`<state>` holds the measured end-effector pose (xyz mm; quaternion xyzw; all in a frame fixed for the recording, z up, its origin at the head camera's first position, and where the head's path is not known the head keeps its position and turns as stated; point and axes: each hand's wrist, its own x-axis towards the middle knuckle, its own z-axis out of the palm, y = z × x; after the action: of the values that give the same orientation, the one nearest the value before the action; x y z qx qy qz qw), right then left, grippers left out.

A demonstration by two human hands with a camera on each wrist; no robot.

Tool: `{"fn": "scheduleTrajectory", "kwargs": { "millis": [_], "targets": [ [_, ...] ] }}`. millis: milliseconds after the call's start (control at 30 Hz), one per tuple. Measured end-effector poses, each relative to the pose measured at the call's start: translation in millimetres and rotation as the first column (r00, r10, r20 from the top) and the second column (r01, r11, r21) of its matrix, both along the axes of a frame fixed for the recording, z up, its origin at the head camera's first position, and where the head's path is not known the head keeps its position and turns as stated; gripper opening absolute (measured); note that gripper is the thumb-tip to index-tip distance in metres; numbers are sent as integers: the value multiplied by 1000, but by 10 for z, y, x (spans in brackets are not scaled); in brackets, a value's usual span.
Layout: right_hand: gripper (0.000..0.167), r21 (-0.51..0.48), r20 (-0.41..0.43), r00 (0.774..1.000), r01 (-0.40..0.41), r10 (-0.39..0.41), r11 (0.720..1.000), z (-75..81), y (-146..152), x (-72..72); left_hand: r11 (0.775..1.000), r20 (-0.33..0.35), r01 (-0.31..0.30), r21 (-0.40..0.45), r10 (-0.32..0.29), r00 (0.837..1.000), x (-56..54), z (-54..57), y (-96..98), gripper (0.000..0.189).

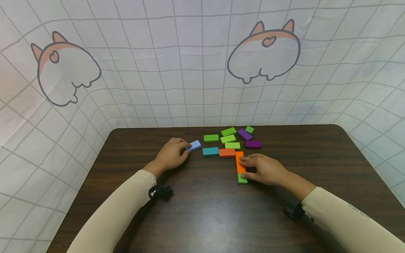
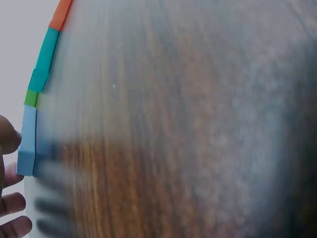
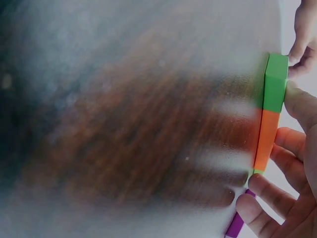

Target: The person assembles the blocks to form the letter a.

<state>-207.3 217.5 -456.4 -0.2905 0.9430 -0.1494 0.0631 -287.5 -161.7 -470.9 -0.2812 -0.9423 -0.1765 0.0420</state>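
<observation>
In the head view my left hand (image 1: 171, 154) rests its fingertips on the near-left end of a light blue block (image 1: 195, 145). The thumb stands a little to the near side of that block. My right hand (image 1: 265, 169) lies over an orange block (image 1: 240, 160), fingers spread, fingertips on its top. Its thumb touches the green block (image 1: 242, 180) set end to end with the orange one. A teal block (image 1: 210, 151) and a red-orange block (image 1: 226, 153) form a row leading to the orange block's far end.
Behind the row lie several green blocks (image 1: 211, 138), together with a purple block (image 1: 253, 144) and another purple block (image 1: 245, 134). They sit near the far edge of the dark wooden table (image 1: 202, 211). A white gridded cloth (image 1: 152, 80) hangs behind and around it.
</observation>
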Motion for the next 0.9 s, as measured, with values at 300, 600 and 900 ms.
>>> {"fn": "scheduleTrajectory", "kwargs": {
  "millis": [300, 600, 900],
  "targets": [
    [61, 0, 2, 1000, 4, -4, 1000, -11, -1, 10, 999, 19, -31, -23, 32, 999, 5, 17, 6, 28],
    [61, 4, -8, 1000, 4, -4, 1000, -16, -7, 6, 1000, 19, -13, -26, 14, 1000, -25, 25, 21, 32],
    [61, -3, -7, 1000, 5, -5, 1000, -16, -5, 11, 999, 21, -2, -40, 3, 1000, -68, 35, 33, 46]
  ]
}}
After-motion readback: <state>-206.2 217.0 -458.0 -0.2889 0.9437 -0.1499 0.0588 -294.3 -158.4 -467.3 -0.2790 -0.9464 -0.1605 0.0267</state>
